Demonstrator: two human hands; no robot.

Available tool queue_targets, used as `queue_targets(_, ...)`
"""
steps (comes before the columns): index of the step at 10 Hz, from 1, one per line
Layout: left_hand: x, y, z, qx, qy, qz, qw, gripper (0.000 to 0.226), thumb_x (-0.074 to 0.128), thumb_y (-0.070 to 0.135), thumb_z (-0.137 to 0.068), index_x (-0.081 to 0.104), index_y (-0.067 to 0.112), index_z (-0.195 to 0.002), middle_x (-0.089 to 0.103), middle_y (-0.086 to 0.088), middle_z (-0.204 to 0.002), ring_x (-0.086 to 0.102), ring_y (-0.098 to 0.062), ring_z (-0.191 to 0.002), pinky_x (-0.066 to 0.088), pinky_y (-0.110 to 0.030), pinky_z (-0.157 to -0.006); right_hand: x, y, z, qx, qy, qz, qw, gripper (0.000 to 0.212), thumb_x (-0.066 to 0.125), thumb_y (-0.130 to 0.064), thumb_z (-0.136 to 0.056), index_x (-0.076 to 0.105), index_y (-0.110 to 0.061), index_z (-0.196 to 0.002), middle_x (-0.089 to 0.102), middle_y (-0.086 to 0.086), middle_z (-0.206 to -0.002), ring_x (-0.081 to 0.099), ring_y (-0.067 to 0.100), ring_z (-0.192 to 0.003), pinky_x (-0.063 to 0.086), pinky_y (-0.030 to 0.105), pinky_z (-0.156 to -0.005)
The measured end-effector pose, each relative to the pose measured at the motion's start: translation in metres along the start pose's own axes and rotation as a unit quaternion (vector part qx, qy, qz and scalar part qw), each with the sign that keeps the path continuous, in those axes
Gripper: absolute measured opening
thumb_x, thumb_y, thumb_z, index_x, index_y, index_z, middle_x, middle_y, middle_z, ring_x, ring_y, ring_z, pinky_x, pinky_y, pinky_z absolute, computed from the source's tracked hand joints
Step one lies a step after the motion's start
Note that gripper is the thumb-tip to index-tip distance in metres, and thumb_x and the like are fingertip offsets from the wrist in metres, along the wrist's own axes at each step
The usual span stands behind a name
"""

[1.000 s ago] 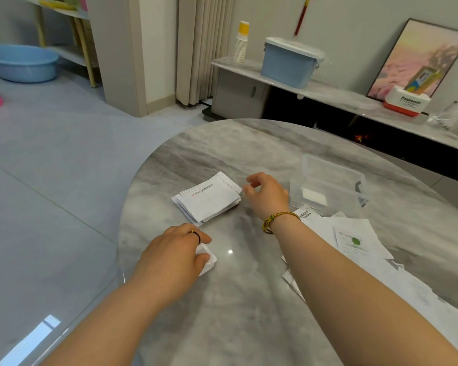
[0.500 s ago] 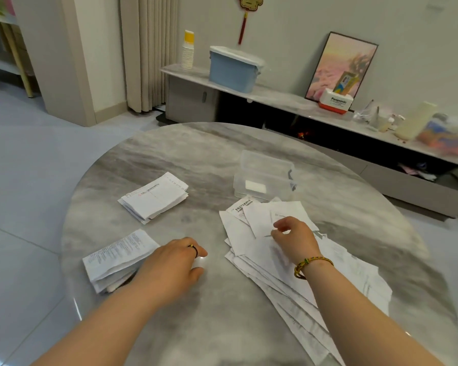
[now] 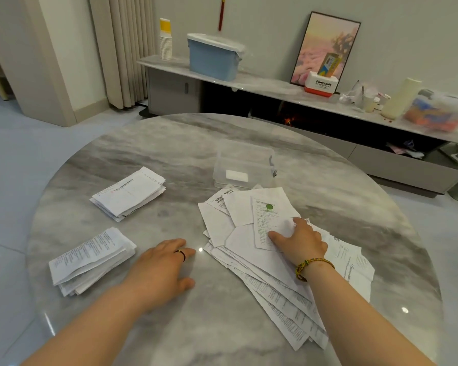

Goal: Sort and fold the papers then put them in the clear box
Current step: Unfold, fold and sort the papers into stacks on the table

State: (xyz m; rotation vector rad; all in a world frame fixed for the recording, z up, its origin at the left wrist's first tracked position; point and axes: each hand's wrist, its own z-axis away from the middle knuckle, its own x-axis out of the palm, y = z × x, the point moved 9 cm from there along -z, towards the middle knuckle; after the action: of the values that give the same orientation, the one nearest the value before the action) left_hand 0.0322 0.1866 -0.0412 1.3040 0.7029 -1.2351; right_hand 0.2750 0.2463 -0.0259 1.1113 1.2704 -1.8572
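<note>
On the round marble table (image 3: 169, 154), a loose pile of unfolded receipts (image 3: 262, 262) fans out at the right. My right hand (image 3: 302, 241) lies on top of it, thumb and fingers pinching a receipt with a green logo (image 3: 267, 215), which bulges between them. My left hand (image 3: 161, 270) rests flat on bare table, holding nothing. Two stacks of folded papers sit to the left, one farther away (image 3: 128, 194) and one nearer (image 3: 90, 260). The clear box (image 3: 249, 151) stands lidless behind the loose pile with a small white folded paper (image 3: 237, 175) inside.
Behind the table runs a low sideboard (image 3: 275, 87) carrying a blue lidded bin (image 3: 213, 58), stacked paper cups (image 3: 165, 39), a framed picture (image 3: 325, 46) and a Panasonic box (image 3: 320, 84). The table's curved edge drops off just left of the near stack.
My right hand left the far folded stack and came to the loose pile, taking hold of the green-logo receipt. My left hand no longer holds the small folded paper and now lies flat.
</note>
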Motion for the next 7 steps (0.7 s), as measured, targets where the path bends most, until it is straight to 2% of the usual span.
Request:
queue_targets(2,0.000,-0.001,0.000,-0.005,-0.004,0.002,1.000,0.061,0.047,0.045,-0.090,0.021,0.031,-0.143,0.006,0.012,-0.155,0.007,-0.008,-0.143,0.011,-0.022,-0.113,-0.001,-0.010,-0.010,-0.015,0.037,-0.008,0.999,0.070,0.060,-0.040,-0.083,0.027,-0.018,-0.141,0.044,0.004,-0.139,0.029,0.028,-0.132,0.019,0.040,-0.107)
queue_targets(4,-0.002,0.000,0.001,-0.008,-0.005,0.004,1.000,0.061,0.048,0.045,-0.090,0.022,0.031,-0.143,0.008,0.011,-0.154,0.008,-0.008,-0.143,0.012,-0.022,-0.113,0.013,-0.018,-0.018,-0.007,0.004,-0.027,1.000,0.063,0.057,-0.025,-0.085,0.027,-0.022,-0.140,0.045,0.006,-0.137,0.028,0.025,-0.132,0.021,0.035,-0.103)
queue_targets(5,-0.003,0.001,0.002,-0.010,-0.008,0.000,1.000,0.061,0.049,0.045,-0.089,0.022,0.031,-0.143,0.009,0.011,-0.154,0.008,-0.008,-0.143,0.012,-0.022,-0.112,0.013,-0.016,-0.019,0.006,0.007,-0.044,0.999,0.050,0.053,-0.023,-0.087,0.037,-0.023,-0.134,0.049,0.006,-0.133,0.035,0.025,-0.129,0.022,0.034,-0.101)
queue_targets(6,-0.003,0.001,0.002,-0.011,-0.009,-0.001,1.000,0.061,0.049,0.044,-0.090,0.023,0.031,-0.143,0.010,0.011,-0.154,0.009,-0.008,-0.142,0.013,-0.022,-0.112,0.004,-0.015,-0.017,-0.005,0.036,-0.053,0.998,0.026,0.047,-0.021,-0.089,0.056,-0.020,-0.113,0.061,0.003,-0.109,0.048,0.026,-0.110,0.024,0.033,-0.092)
queue_targets(7,-0.004,0.001,0.003,-0.012,-0.011,-0.002,1.000,0.061,0.049,0.044,-0.090,0.023,0.030,-0.143,0.010,0.012,-0.153,0.009,-0.009,-0.142,0.013,-0.022,-0.112,-0.007,-0.013,-0.010,-0.011,0.057,-0.089,0.994,0.014,0.044,-0.018,-0.089,0.056,-0.018,-0.082,0.054,-0.002,-0.071,0.049,0.026,-0.083,0.022,0.031,-0.081)
